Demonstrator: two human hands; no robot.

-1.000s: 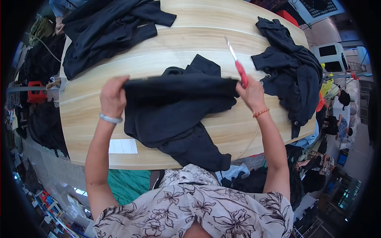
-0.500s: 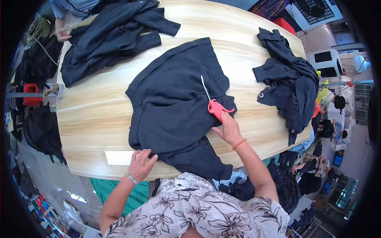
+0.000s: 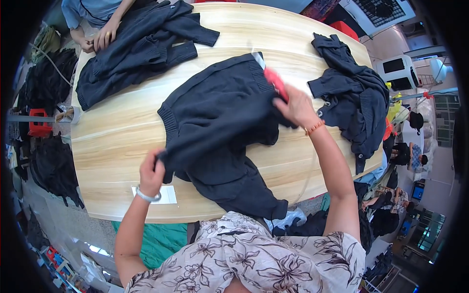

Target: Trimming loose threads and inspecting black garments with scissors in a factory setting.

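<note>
A dark navy knitted sweater (image 3: 220, 161) with ribbed edges lies in front of me, its near part lifted off the table in a stretched fold. At the fold's left end my left hand (image 3: 152, 171) is closed on the ribbed edge of the sweater. My right hand (image 3: 299, 108), slightly smeared by motion, grips a red air blow gun (image 3: 276, 84) with a thin metal nozzle pointing away to the far left. The fold's right end rises to the right thumb, so that hand seems to hold the cloth as well. One sleeve hangs toward the near edge.
A white paper sheet (image 3: 168, 194) lies near my left wrist. More dark knitwear (image 3: 132, 58) sits at the far left, where a co-worker's hands (image 3: 102, 40) touch it. A buttoned dark cardigan (image 3: 364, 97) is heaped at the right. A thin hose (image 3: 309, 171) runs below my right forearm.
My left hand has taken hold of the sweater's ribbed edge and raised it. My right hand with the blow gun has moved up and right, the near part lifting. The co-worker's hands have come further into view.
</note>
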